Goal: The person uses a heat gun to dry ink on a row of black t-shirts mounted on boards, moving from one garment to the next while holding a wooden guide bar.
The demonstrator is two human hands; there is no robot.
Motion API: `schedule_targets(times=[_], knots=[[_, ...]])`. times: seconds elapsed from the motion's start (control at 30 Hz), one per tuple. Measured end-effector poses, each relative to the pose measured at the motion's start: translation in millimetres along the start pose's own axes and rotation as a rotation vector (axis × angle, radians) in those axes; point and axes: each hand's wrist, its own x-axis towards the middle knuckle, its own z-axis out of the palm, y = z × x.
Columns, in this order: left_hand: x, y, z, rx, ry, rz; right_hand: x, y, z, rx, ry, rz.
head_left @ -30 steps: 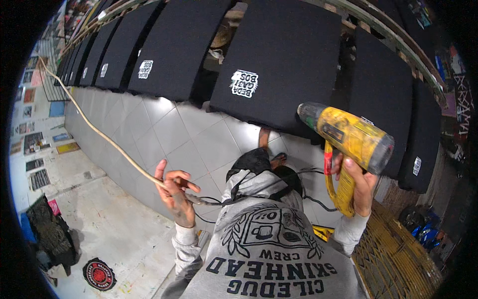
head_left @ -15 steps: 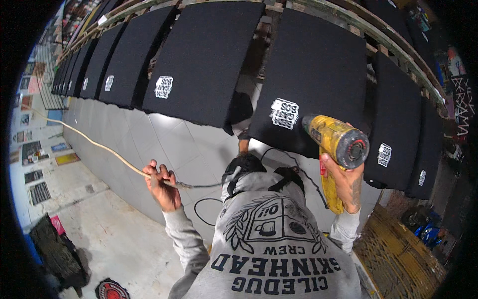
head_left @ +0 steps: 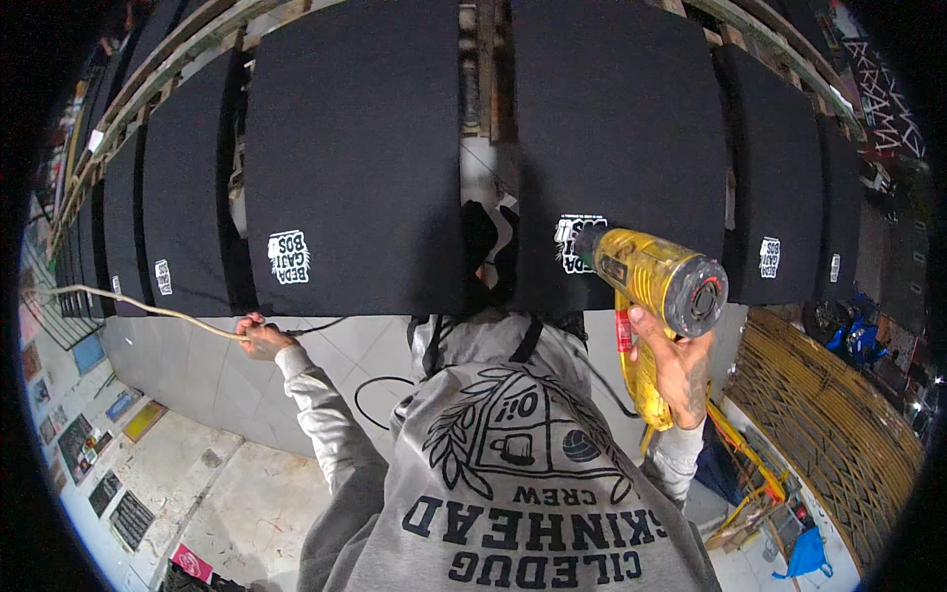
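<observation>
Yellow heat gun (head_left: 646, 274) aimed right of centre

Largest first: row of black cloth panels (head_left: 353, 158) spanning the far side, left to right. Cable (head_left: 153, 310), pale, runs in from far left, well apart from the gun. Gun itself: tilted, nozzle toward the lower part of the panel just right of centre; gap to cloth cannot be judged. Right hand (head_left: 676, 360) wrapped round the handle; left hand (head_left: 264, 337) held out to the side, fingers closed round the cable. Smallest: white print (head_left: 569, 259), partly hidden by the nozzle. Step in hand, by my reading: directing heat at that print; whether the gun is running cannot be told. Next move seems to call for steady, even passes, nozzle off the cloth, cable kept clear.
</observation>
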Motion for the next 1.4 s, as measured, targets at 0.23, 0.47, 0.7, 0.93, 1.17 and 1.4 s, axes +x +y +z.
schedule_targets(times=[0.23, 0.47, 0.7, 0.93, 1.17, 1.4], knots=[[49, -50, -2, 0.244, -0.106, 0.449, 8, -17, 24, -0.079, -0.018, 0.074], [35, -58, 11, 0.326, -0.246, 0.503, 15, -2, 28, -0.199, -0.011, -0.058], [43, -70, -1, 0.383, -0.252, 0.489, 9, -7, 38, -0.251, 0.017, -0.081], [37, -63, 10, 0.393, -0.227, 0.499, 2, -8, 43, -0.159, 0.019, -0.029], [46, -84, 0, 0.353, -0.119, 0.451, 3, -10, 46, -0.286, 0.049, -0.171], [35, -75, 8, 0.331, -0.074, 0.314, 0, -6, 57, -0.191, 0.106, -0.114]])
